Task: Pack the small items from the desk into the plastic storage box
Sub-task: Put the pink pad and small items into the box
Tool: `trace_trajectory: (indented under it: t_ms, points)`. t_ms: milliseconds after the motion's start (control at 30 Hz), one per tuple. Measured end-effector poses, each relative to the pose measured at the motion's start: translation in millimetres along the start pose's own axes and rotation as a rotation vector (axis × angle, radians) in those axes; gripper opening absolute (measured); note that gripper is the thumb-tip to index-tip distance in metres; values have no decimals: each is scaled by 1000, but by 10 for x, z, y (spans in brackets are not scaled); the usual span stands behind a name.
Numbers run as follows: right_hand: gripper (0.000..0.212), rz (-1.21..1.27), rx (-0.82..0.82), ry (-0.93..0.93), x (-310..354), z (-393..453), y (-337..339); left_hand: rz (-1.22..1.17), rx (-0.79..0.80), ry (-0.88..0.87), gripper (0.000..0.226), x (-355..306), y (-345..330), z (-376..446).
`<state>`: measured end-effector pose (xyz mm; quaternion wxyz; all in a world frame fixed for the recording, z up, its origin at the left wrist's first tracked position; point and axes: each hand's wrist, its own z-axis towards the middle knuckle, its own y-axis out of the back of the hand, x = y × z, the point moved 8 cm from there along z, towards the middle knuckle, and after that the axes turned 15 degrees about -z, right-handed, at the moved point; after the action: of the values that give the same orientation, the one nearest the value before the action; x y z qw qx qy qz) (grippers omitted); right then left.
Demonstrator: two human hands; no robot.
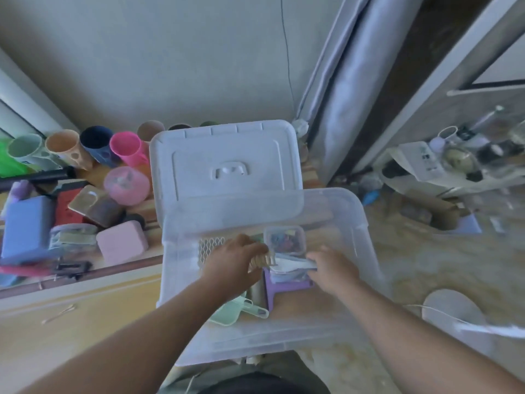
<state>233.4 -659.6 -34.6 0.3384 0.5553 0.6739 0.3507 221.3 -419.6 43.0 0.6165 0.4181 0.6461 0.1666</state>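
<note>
The clear plastic storage box (366, 245) sits in front of me with both my hands inside it. Its white lid (224, 163) leans against the box's far edge. My left hand (235, 260) and my right hand (329, 265) both grip a small flat clear container (289, 265) that rests on a purple item (281, 288). Behind it stands a small clear box (284, 240) with colourful bits. A white mesh piece (207, 248) and mint green scoops (235, 308) also lie in the storage box. On the desk left of it are a pink case (122, 245) and a blue box (25, 226).
A row of coloured cups (96, 149) lines the desk's back, with a pink round tub (126, 184), a phone (93, 206) and a black clip (71, 268) nearer. A curtain (341, 89) hangs at the right. Clutter covers the floor at right.
</note>
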Motion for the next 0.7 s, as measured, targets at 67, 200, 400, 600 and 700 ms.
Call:
trace_trajectory:
  t_ms: [67, 200, 400, 600, 700]
  points:
    - [21, -12, 24, -9, -22, 56, -99, 28, 64, 59, 45, 82, -220, 31]
    - [43, -98, 102, 35, 56, 117, -147, 54, 116, 118, 46, 162, -439, 53]
    - [47, -63, -13, 152, 211, -11, 259, 25, 112, 106, 58, 190, -620, 140]
    - [29, 493, 197, 339, 596, -194, 223, -119, 66, 44, 43, 53, -786, 174]
    - [36, 559, 179, 233, 539, -129, 145, -161, 73, 5, 41, -22, -815, 143]
